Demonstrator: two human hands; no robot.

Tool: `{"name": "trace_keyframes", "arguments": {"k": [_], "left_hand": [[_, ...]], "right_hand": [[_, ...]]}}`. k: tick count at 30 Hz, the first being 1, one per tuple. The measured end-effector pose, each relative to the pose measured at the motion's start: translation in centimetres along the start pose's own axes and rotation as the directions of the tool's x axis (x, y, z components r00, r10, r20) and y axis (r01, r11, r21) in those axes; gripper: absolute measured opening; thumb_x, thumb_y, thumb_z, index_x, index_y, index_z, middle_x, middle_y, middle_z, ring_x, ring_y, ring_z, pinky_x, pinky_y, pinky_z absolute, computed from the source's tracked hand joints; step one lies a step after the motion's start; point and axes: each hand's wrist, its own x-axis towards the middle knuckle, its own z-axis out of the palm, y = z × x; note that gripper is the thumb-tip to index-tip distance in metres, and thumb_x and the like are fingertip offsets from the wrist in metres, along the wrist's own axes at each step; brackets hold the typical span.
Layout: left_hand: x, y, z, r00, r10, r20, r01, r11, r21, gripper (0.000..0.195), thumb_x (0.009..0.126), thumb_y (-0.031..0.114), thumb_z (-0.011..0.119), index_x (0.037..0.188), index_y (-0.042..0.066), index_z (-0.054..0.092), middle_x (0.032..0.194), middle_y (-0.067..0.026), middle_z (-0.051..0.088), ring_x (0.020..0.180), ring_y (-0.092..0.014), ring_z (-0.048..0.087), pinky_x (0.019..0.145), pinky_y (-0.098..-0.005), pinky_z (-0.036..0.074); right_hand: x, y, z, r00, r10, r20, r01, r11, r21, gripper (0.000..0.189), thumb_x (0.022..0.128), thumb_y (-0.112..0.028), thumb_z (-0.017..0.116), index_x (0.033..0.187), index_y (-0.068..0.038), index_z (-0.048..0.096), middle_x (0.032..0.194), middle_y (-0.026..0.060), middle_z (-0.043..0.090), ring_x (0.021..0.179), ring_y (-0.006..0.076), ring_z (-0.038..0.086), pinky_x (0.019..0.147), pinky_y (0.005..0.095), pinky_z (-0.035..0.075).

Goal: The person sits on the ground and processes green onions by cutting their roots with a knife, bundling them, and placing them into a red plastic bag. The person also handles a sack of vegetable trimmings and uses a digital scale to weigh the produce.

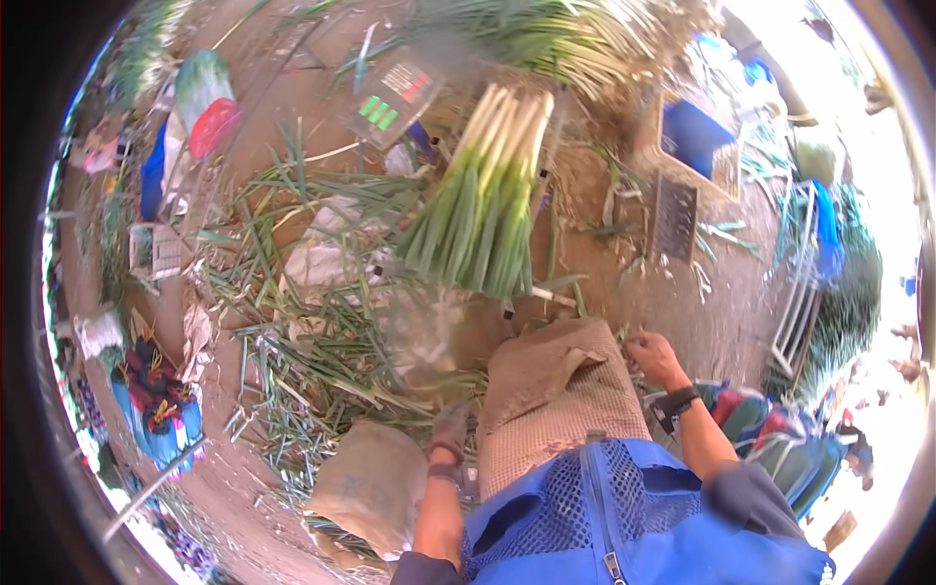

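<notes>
My left hand (450, 430), in what looks like a glove, is lowered beside the burlap-like cloth (556, 409) over my lap; its fingers are blurred. On the other side of the cloth is my right hand (651, 355), bare, with a dark wristband and its fingers bent; whether it grips anything is unclear. In front of me a bundle of leeks or large green onions (482, 197) lies on a raised stand, white ends away from me and green leaves towards me. A digital scale display (391, 99) stands beyond it to the left.
Cut green leaves (314, 365) litter the ground at left. A stuffed sack (369, 486) stands by my left arm. More onions (541, 36) are heaped beyond the bundle. To the right are a crate with a blue inside (695, 139), a metal-framed cart (797, 285) and tied green bundles (790, 461).
</notes>
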Motion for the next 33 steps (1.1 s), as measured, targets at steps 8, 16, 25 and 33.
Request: {"name": "trace_keyframes", "arguments": {"k": [8, 16, 25, 33], "left_hand": [[1.3, 2.3, 6.5, 0.988, -0.089, -0.127, 0.062, 0.977, -0.206, 0.037, 0.103, 0.022, 0.065, 0.134, 0.002, 0.065, 0.108, -0.0128, 0.075, 0.083, -0.024, 0.074, 0.073, -0.0392, 0.063], [-4.0, 3.1, 20.1, 0.943, -0.080, -0.322, 0.042, 0.992, -0.122, 0.033, 0.099, 0.025, 0.064, 0.118, -0.001, 0.073, 0.104, -0.0103, 0.077, 0.089, -0.022, 0.074, 0.078, -0.0353, 0.059], [-2.7, 10.9, 35.9, 0.928, -0.057, -0.367, 0.045, 0.998, -0.041, 0.034, 0.099, 0.024, 0.069, 0.120, -0.003, 0.074, 0.106, -0.0128, 0.078, 0.095, -0.019, 0.072, 0.087, -0.0334, 0.055], [3.2, 10.7, 42.5, 0.951, -0.162, -0.263, 0.099, 0.967, -0.235, 0.030, 0.100, 0.022, 0.068, 0.118, -0.001, 0.074, 0.102, -0.0117, 0.076, 0.090, -0.019, 0.071, 0.082, -0.0335, 0.055]], "right_hand": [[5.9, 6.5, -6.9, 0.814, 0.546, 0.198, -0.571, 0.816, 0.093, 0.028, 0.092, -0.015, 0.064, 0.104, 0.007, 0.076, 0.079, 0.0119, 0.074, 0.065, 0.0209, 0.071, 0.059, 0.0345, 0.057], [24.9, 5.6, -17.4, 0.915, 0.270, 0.299, -0.274, 0.961, -0.029, 0.028, 0.092, -0.020, 0.064, 0.099, 0.004, 0.077, 0.077, 0.0094, 0.073, 0.064, 0.0178, 0.068, 0.059, 0.0334, 0.055], [41.0, 2.5, -29.4, 0.863, -0.309, 0.400, 0.485, 0.729, -0.484, 0.016, 0.081, -0.011, 0.066, 0.087, 0.001, 0.074, 0.080, 0.0158, 0.070, 0.078, 0.0319, 0.070, 0.066, 0.0433, 0.054], [48.6, -3.0, -24.5, 0.800, -0.313, 0.512, 0.576, 0.640, -0.508, 0.023, 0.090, -0.017, 0.063, 0.103, -0.001, 0.075, 0.092, 0.0210, 0.072, 0.088, 0.0385, 0.069, 0.078, 0.0459, 0.055]]}}
